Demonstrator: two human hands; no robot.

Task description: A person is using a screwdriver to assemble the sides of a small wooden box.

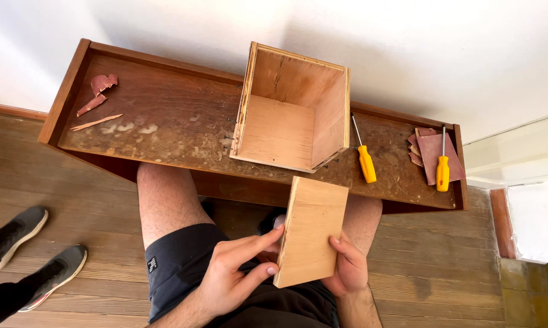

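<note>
My right hand [348,268] holds a flat plywood panel [311,228] from underneath, thumb on its right edge. My left hand [231,273] touches the panel's left edge with thumb and forefinger, the other fingers spread. The panel is held tilted over my lap. Ahead, an open-topped plywood box [293,109] stands on a dark wooden shelf board [164,115].
Two yellow-handled screwdrivers [365,159] [443,165] lie on the board to the right of the box, one on reddish sandpaper sheets [432,152]. Torn sandpaper scraps [100,88] lie at the far left. Another person's grey shoes [27,252] stand on the wooden floor at left.
</note>
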